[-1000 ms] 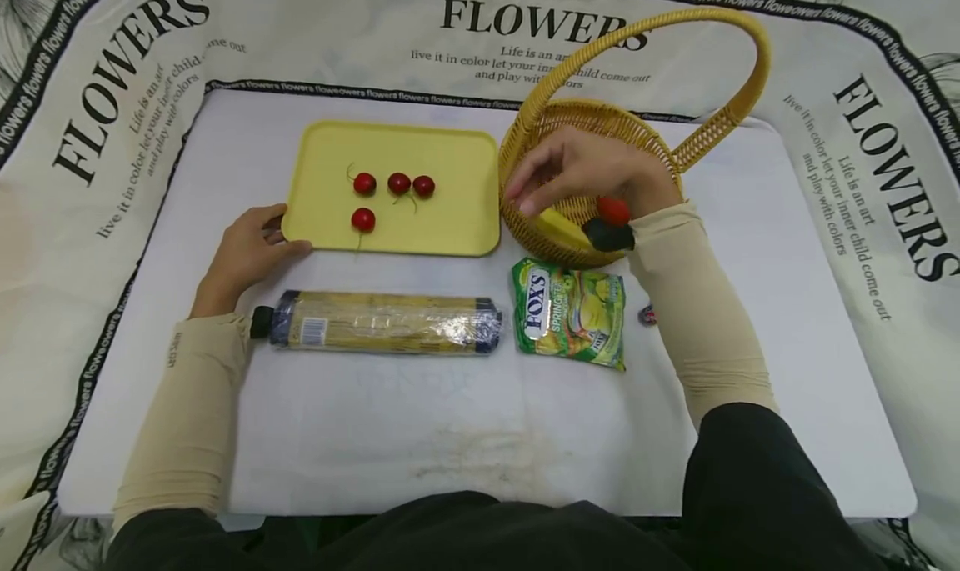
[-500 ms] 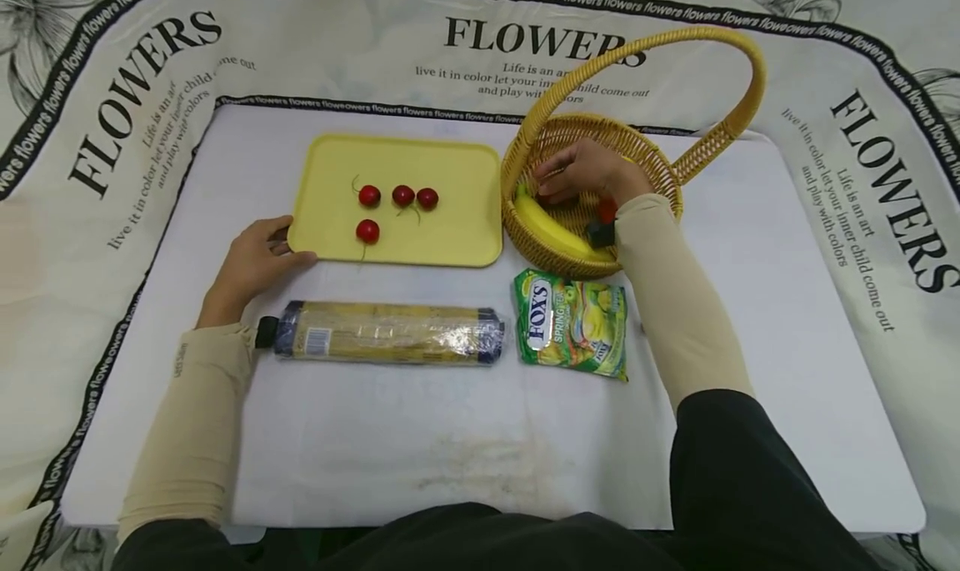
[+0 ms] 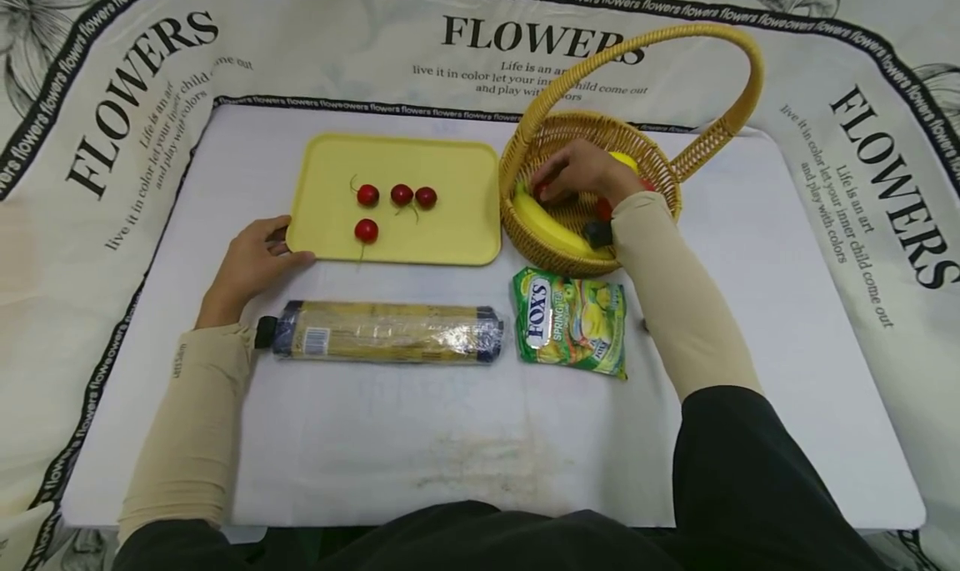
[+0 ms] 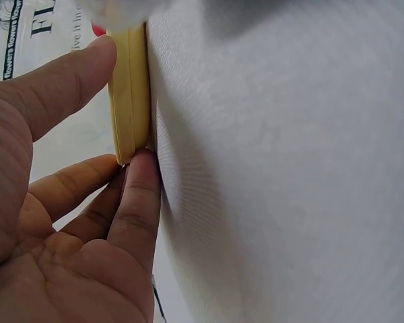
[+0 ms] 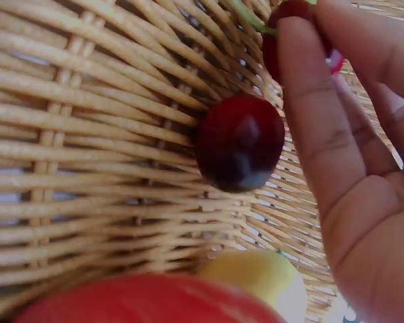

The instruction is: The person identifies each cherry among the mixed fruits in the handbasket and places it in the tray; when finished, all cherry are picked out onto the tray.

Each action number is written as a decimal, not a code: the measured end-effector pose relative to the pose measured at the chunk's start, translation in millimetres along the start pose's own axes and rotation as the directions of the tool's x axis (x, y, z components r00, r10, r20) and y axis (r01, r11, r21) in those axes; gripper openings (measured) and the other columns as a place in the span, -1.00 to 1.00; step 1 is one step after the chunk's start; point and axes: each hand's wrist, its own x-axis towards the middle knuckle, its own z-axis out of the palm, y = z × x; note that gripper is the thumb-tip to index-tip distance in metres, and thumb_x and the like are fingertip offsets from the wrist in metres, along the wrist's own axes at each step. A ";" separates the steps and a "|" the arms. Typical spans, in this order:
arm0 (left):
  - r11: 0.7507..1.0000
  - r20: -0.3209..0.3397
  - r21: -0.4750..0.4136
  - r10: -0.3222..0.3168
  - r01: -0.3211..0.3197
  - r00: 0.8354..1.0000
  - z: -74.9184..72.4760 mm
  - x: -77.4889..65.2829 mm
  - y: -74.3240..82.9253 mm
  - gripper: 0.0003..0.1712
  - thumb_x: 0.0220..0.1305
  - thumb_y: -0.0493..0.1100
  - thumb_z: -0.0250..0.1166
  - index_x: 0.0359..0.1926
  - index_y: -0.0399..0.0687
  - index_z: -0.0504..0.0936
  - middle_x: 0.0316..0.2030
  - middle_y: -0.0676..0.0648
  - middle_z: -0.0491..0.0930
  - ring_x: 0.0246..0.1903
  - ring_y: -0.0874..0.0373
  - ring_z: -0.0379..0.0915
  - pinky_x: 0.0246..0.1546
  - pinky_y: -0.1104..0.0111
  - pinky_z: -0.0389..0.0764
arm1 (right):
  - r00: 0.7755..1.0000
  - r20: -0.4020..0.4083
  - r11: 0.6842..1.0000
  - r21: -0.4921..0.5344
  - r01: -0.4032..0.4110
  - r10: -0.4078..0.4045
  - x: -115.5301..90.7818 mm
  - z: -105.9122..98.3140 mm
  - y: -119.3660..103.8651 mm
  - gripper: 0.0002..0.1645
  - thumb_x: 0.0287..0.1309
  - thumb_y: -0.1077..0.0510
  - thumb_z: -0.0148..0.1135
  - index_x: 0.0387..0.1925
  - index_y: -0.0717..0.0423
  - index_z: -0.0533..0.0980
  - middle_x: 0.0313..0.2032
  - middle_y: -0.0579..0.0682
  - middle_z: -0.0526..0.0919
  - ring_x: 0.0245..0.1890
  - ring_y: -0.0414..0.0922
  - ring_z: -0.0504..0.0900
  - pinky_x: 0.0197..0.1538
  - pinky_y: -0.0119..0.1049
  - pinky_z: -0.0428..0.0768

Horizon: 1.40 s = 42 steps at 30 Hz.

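Note:
My left hand (image 3: 249, 264) holds the near left corner of a yellow tray (image 3: 457, 237). In the left wrist view its thumb lies on the tray's rim and its fingertips press the edge from below. Several red cherries (image 3: 366, 231) with stems lie on the tray. My right hand (image 3: 588, 172) is down inside a wicker basket (image 3: 555, 258). The right wrist view shows thumb and fingers pinching a dark red cherry (image 5: 272, 57) with a green stem. Beside it sits another dark red round fruit (image 5: 239, 142). A banana (image 3: 551, 225) lies along the basket's near side.
A large red fruit (image 5: 148, 301) and a yellow fruit (image 5: 256, 277) lie in the basket too. Its tall handle (image 3: 652, 42) arches overhead. In front lie a green candy bag (image 3: 573, 321) and a wrapped pack of what looks like spaghetti (image 3: 397, 333) with a black cap.
My right hand has come down from above the basket into it and now pinches a cherry. My left hand stays at the tray's corner. The head view has shifted slightly.

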 end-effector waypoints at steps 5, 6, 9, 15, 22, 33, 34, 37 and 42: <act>1.000 0.001 0.011 -0.006 0.006 1.000 2.4 0.3 -0.9 0.00 0.25 -0.04 0.42 0.49 -0.39 0.09 0.37 -0.46 0.23 0.30 -0.30 0.32 0.33 -0.01 0.43 | 0.997 -0.076 1.000 0.002 -0.003 0.004 -16.1 -5.0 -0.4 -0.57 0.06 0.17 0.51 0.02 0.08 0.67 -0.18 -0.07 0.77 -0.17 -0.11 0.71 0.06 -0.20 0.65; 1.000 -0.001 0.015 -0.004 0.004 1.000 2.2 0.2 -1.0 0.00 0.25 -0.04 0.42 0.49 -0.39 0.09 0.37 -0.46 0.23 0.29 -0.31 0.33 0.33 -0.01 0.44 | 0.996 -0.091 1.000 0.015 -0.005 0.006 -21.7 -6.5 -2.2 -0.55 0.05 0.17 0.52 0.03 0.06 0.67 -0.15 -0.06 0.76 -0.14 -0.09 0.69 0.11 -0.17 0.62; 1.000 -0.003 0.013 0.007 -0.007 1.000 1.0 0.4 -0.9 -0.01 0.25 -0.06 0.42 0.49 -0.40 0.09 0.36 -0.47 0.25 0.29 -0.32 0.34 0.32 -0.02 0.44 | 0.990 -0.144 1.000 0.008 0.006 -0.005 -40.4 -11.9 -10.3 -0.52 0.02 0.13 0.54 0.05 0.01 0.67 -0.05 -0.06 0.72 -0.04 -0.10 0.60 0.23 -0.12 0.51; 1.000 -0.003 0.028 0.004 -0.004 1.000 -0.5 0.7 -0.1 0.00 0.25 -0.05 0.42 0.49 -0.39 0.10 0.35 -0.47 0.26 0.28 -0.32 0.35 0.31 -0.03 0.45 | 0.955 -0.220 0.979 0.005 0.206 -0.200 -80.9 -9.5 -29.2 -0.59 0.02 0.17 0.54 -0.04 0.12 0.70 -0.01 -0.10 0.69 0.05 -0.17 0.53 0.10 -0.40 0.53; 1.000 0.000 -0.001 -0.001 0.001 1.000 0.1 -0.6 2.6 0.00 0.25 -0.08 0.42 0.50 -0.39 0.07 0.36 -0.47 0.25 0.30 -0.32 0.32 0.34 -0.01 0.43 | 0.878 -0.161 0.869 0.147 0.473 -0.451 -90.0 49.4 -46.4 -0.65 -0.01 0.32 0.52 -0.11 0.26 0.70 0.00 0.08 0.70 0.05 -0.11 0.59 0.09 -0.35 0.64; 1.000 0.003 -0.012 -0.004 0.004 1.000 2.2 -1.3 4.5 -0.01 0.25 -0.10 0.42 0.49 -0.40 0.06 0.36 -0.47 0.25 0.31 -0.32 0.31 0.35 0.00 0.42 | 0.916 -0.063 0.880 0.258 0.398 -0.396 -16.5 141.7 -75.6 -0.67 0.06 0.19 0.51 -0.11 0.20 0.69 -0.16 0.03 0.71 -0.18 -0.09 0.67 -0.09 -0.08 0.69; 1.000 0.001 -0.010 -0.002 0.002 1.000 2.3 -1.0 3.8 -0.01 0.25 -0.10 0.42 0.49 -0.40 0.07 0.36 -0.47 0.25 0.30 -0.32 0.32 0.34 0.00 0.42 | 0.918 -0.054 0.882 0.261 0.392 -0.392 -10.4 146.8 -78.7 -0.67 0.06 0.21 0.50 -0.11 0.23 0.68 -0.17 0.05 0.71 -0.21 -0.08 0.68 -0.12 -0.07 0.71; 1.000 -0.006 0.003 0.001 -0.001 1.000 2.3 -0.3 2.3 -0.01 0.25 -0.08 0.42 0.49 -0.40 0.08 0.35 -0.47 0.26 0.29 -0.32 0.33 0.33 -0.02 0.43 | 0.924 -0.047 0.902 0.207 0.380 -0.379 3.6 158.8 -88.3 -0.69 0.04 0.24 0.51 -0.14 0.25 0.69 -0.18 0.06 0.72 -0.24 -0.10 0.67 -0.16 -0.20 0.72; 1.000 -0.007 0.009 0.001 -0.001 1.000 0.6 0.4 1.5 -0.02 0.26 -0.10 0.41 0.49 -0.40 0.08 0.35 -0.47 0.25 0.30 -0.31 0.32 0.33 0.00 0.43 | 0.936 -0.069 0.935 0.057 0.349 -0.345 18.5 170.0 -98.3 -0.73 0.04 0.22 0.52 -0.18 0.19 0.70 -0.19 0.04 0.74 -0.21 -0.16 0.61 -0.19 -0.43 0.59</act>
